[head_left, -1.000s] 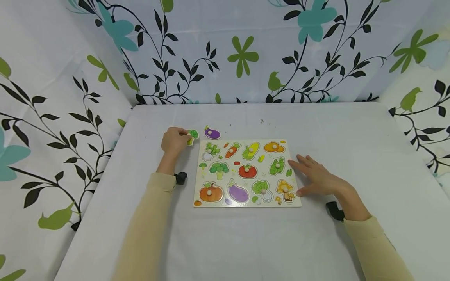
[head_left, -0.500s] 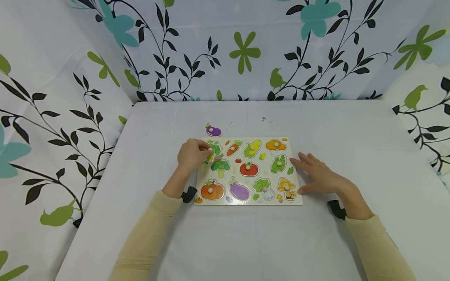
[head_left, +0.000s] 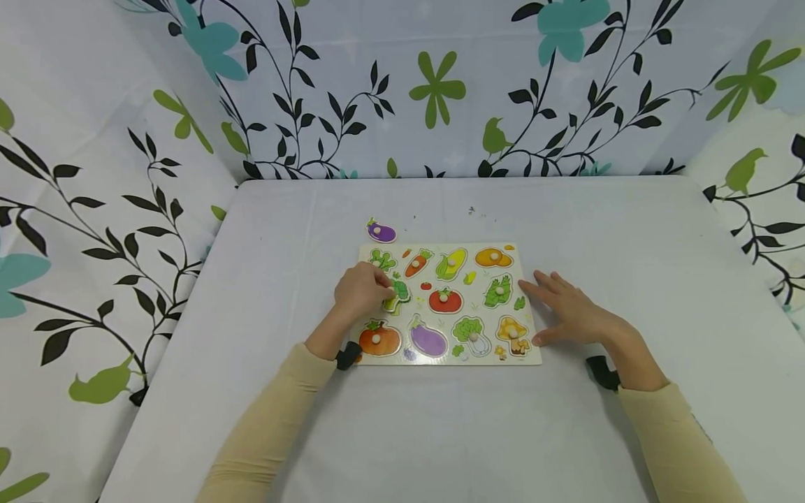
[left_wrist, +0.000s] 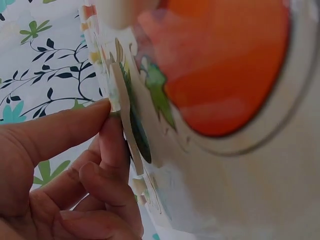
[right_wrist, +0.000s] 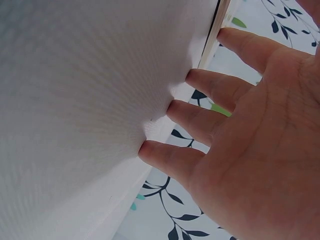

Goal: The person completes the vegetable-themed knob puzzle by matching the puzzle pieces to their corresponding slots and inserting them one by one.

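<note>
My left hand [head_left: 363, 292] pinches a wooden broccoli puzzle piece [head_left: 397, 296] by its knob, over the broccoli place on the vegetable puzzle board [head_left: 415, 353]. In the left wrist view the piece [left_wrist: 131, 115] stands slightly tilted from the board, thumb and forefinger at its knob. The orange pumpkin piece [left_wrist: 225, 65] fills the upper right there. My right hand [head_left: 574, 311] is spread at the board's right edge, fingertips on the white tabletop and against the edge. A purple eggplant piece [head_left: 381, 231] lies just behind the board, while the eggplant place [head_left: 428, 340] shows only its printed picture.
Carrot [head_left: 418, 264], corn [head_left: 450, 265], tomato [head_left: 445, 301] and mushroom [head_left: 512, 336] pieces, among several others, sit in the board. A white cloth [head_left: 453, 426] covers the table. Patterned curtains [head_left: 352, 84] stand behind and at both sides.
My left hand has carried the broccoli piece from the table left of the board, past its upper left corner, rightward and down to the broccoli place. The right hand stays at the edge.
</note>
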A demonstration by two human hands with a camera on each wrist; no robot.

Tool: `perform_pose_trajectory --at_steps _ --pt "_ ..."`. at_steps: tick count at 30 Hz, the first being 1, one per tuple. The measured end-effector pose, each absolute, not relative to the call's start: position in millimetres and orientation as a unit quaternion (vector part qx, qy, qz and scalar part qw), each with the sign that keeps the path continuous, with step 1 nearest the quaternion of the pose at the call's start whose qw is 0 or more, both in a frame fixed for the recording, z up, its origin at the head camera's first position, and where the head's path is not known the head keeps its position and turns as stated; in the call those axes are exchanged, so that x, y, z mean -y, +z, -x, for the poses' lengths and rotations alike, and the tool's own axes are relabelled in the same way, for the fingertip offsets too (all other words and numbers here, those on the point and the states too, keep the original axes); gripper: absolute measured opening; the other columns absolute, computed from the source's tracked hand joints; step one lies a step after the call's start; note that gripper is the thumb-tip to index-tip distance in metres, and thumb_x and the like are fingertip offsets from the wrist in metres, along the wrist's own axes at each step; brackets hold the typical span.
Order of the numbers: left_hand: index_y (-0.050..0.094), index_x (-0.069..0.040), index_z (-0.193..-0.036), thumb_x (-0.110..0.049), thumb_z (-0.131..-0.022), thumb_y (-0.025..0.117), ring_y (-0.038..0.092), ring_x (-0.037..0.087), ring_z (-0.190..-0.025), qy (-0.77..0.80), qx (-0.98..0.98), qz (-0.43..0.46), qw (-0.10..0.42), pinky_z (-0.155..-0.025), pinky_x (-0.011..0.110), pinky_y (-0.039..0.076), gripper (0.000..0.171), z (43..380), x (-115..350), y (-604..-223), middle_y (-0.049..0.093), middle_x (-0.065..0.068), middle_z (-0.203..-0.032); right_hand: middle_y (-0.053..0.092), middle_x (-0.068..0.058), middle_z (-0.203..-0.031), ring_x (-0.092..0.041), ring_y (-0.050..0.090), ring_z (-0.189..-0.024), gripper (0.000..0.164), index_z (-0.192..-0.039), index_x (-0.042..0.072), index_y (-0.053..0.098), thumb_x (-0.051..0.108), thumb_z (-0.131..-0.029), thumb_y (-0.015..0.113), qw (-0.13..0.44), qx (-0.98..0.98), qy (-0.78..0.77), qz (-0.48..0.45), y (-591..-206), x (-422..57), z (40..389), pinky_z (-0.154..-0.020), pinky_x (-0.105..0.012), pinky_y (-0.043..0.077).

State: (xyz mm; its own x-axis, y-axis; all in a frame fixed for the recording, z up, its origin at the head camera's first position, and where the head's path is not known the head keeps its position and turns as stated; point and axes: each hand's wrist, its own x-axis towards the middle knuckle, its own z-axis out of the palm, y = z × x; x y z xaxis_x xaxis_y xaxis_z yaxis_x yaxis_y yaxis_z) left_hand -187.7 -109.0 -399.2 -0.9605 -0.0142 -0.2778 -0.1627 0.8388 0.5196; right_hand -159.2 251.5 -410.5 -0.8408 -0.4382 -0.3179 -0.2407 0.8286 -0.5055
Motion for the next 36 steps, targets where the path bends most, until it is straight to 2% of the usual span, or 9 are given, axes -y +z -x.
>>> perform_pose_trajectory --at_steps 19,36 --pt "0.073 -0.011 -0.086 -0.022 -0.083 0.077 0.061 0.022 -0.082 0.282 -0.945 0.063 0.152 -0.062 0.029 0.042 0.013 187.2 107.9 -399.7 0.069 0.005 -0.086 0.013 -0.029 -0.16 -0.053 0.002 -0.146 0.1 -0.153 0.008 0.03 0.031 -0.072 0.084 0.216 -0.93 -0.229 0.19 -405.6 -251.0 158.2 -0.113 -0.071 0.007" --pt "0.069 -0.012 -0.081 -0.026 -0.083 0.077 0.058 0.02 -0.076 0.256 -0.951 0.037 0.169 -0.058 0.027 0.039 0.016 189.8 109.6 -398.1 0.066 0.003 -0.08 0.014 -0.028 -0.16 -0.051 0.003 -0.147 0.1 -0.153 0.01 0.031 0.033 -0.071 0.085 0.218 -0.931 -0.231 0.182 -406.3 -249.7 158.0 -0.112 -0.073 0.008"
